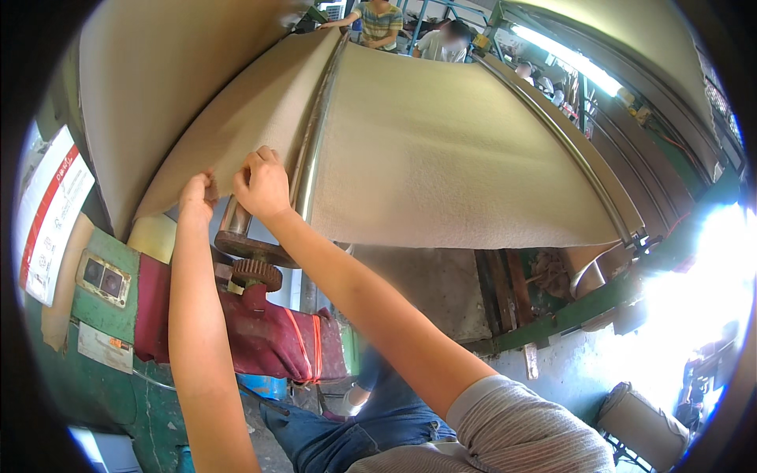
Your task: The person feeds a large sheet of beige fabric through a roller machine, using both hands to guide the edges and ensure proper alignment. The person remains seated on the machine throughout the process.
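Your grey sleeve (528, 430) sits lower right. Left of centre, your left hand (199, 193) and right hand (263, 181) curl nearly closed; I can't tell whether they pinch the upper-centre cloth (441, 150). Probably soft, floppy: hold its edge.

Left forearm (197, 331) bare, near vertical from the lower edge of view; left hand (199, 193) at its top, fingers bent inward to the right. Right forearm (367, 296) bare, slanting up and leftward; right hand (265, 183) slightly higher, back of hand showing, fingers curled. Hands close together, not touching. Fingertip closure unclear on both.
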